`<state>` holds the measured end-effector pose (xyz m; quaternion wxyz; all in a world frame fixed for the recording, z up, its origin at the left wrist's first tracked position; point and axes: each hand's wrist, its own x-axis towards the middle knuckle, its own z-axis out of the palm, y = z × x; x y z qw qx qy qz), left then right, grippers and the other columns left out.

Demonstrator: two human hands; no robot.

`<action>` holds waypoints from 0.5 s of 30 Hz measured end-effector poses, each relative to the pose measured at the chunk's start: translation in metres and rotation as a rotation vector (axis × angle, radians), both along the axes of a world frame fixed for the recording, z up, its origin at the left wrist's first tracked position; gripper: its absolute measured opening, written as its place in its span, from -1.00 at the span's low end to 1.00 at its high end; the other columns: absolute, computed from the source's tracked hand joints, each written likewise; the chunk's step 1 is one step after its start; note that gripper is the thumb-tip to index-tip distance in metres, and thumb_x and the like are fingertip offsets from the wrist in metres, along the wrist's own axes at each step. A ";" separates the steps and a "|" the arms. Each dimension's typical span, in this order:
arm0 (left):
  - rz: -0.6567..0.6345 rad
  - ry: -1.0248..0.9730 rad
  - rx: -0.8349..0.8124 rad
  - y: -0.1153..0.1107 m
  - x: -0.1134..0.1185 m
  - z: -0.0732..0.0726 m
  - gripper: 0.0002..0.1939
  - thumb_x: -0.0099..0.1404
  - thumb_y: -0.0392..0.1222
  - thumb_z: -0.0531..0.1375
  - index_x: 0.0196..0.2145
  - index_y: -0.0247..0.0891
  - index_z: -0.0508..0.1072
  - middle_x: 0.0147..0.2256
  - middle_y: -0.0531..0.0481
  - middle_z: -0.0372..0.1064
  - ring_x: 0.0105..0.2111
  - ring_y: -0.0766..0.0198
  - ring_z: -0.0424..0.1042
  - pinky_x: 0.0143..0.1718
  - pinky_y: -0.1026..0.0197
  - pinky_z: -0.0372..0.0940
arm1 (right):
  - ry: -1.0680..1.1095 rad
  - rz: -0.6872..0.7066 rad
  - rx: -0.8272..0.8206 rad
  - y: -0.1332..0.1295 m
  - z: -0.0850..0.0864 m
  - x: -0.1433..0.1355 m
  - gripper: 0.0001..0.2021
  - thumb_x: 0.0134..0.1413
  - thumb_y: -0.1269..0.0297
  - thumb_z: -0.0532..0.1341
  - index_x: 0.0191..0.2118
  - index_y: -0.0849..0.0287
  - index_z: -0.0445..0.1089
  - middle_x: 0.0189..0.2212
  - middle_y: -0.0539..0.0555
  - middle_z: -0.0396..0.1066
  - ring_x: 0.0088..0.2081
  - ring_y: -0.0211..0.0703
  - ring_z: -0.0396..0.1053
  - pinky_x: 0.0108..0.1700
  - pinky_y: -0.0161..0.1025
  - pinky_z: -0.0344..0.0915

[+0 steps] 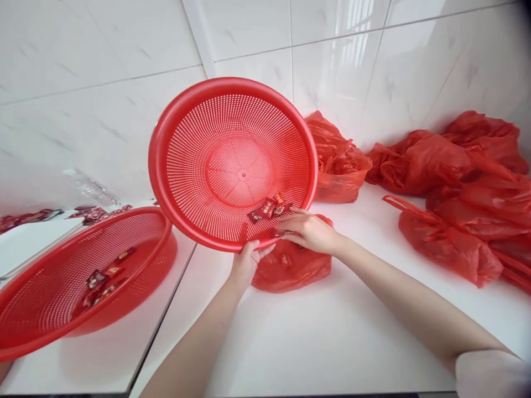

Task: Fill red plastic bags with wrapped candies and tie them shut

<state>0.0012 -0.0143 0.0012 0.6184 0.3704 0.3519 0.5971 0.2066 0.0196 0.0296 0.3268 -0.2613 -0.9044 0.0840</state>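
A round red plastic basket (186, 193) with a perforated wall is tilted, its open top facing me. Several small wrapped pieces (269, 208) lie near its lower right rim. My left hand (245, 264) grips the bottom rim, thumb on the inner side. My right hand (305, 229) reaches over the lower right rim beside the wrapped pieces, fingers together; what they hold, if anything, is hidden. Below the rim, under both hands, a red plastic bag (290, 271) sits on the white table (315, 342), with wrapped pieces showing through it.
A second red basket (136, 293) with wrapped pieces tilts at the left, with part of a hand at its lower left edge. Red bags (448, 160) are heaped on the right, and another bag (338, 182) stands behind the basket. A tiled wall (332, 72) rises behind.
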 end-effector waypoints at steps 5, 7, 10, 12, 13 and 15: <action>0.007 -0.037 -0.012 0.008 -0.007 -0.006 -0.65 0.14 -0.30 0.20 -0.08 -0.19 0.43 -0.06 -0.03 0.49 0.04 0.05 0.40 0.11 -0.15 0.24 | 0.022 -0.006 -0.099 -0.006 0.009 0.000 -0.67 0.35 0.14 0.01 -0.08 0.14 0.48 -0.23 0.11 0.55 -0.19 -0.12 0.48 -0.09 -0.18 0.36; 0.010 -0.037 -0.025 0.009 -0.008 -0.007 -0.71 0.14 -0.29 0.20 -0.13 -0.23 0.45 -0.10 -0.05 0.51 0.04 0.04 0.41 0.10 -0.14 0.25 | -0.018 0.032 -0.107 -0.008 0.011 0.001 -0.66 0.36 0.18 -0.02 -0.06 0.12 0.47 -0.17 0.10 0.54 -0.14 -0.13 0.47 -0.06 -0.18 0.36; 0.004 -0.031 -0.024 0.007 -0.007 -0.006 -0.72 0.15 -0.27 0.19 -0.14 -0.23 0.45 -0.09 -0.06 0.51 0.07 0.03 0.38 0.12 -0.14 0.24 | -0.051 0.043 -0.052 -0.008 0.013 0.002 -0.68 0.35 0.19 0.00 0.00 0.13 0.44 0.00 0.13 0.47 0.01 -0.09 0.41 0.07 -0.10 0.30; -0.001 -0.022 -0.013 0.005 -0.005 -0.006 -0.69 0.16 -0.28 0.19 -0.10 -0.19 0.43 -0.06 -0.04 0.49 0.11 0.04 0.34 0.14 -0.17 0.21 | -0.044 -0.018 0.000 -0.007 0.011 0.002 -0.68 0.33 0.18 0.02 0.05 0.13 0.40 0.09 0.16 0.40 0.10 -0.04 0.34 0.14 -0.02 0.24; -0.006 -0.017 -0.012 0.003 -0.003 -0.006 -0.68 0.16 -0.28 0.19 -0.09 -0.18 0.42 -0.05 -0.03 0.48 0.12 0.04 0.33 0.15 -0.18 0.20 | -0.042 -0.069 0.022 -0.006 0.010 0.001 -0.67 0.33 0.18 0.03 0.08 0.12 0.38 0.12 0.17 0.36 0.14 -0.03 0.30 0.19 0.04 0.19; -0.029 -0.007 -0.025 -0.001 0.000 -0.006 -0.66 0.16 -0.28 0.20 -0.07 -0.16 0.42 -0.03 -0.02 0.47 0.13 0.03 0.32 0.15 -0.21 0.18 | -0.052 -0.189 0.063 -0.003 0.005 0.002 -0.64 0.32 0.18 0.03 0.13 0.14 0.33 0.17 0.21 0.30 0.20 0.00 0.23 0.27 0.17 0.02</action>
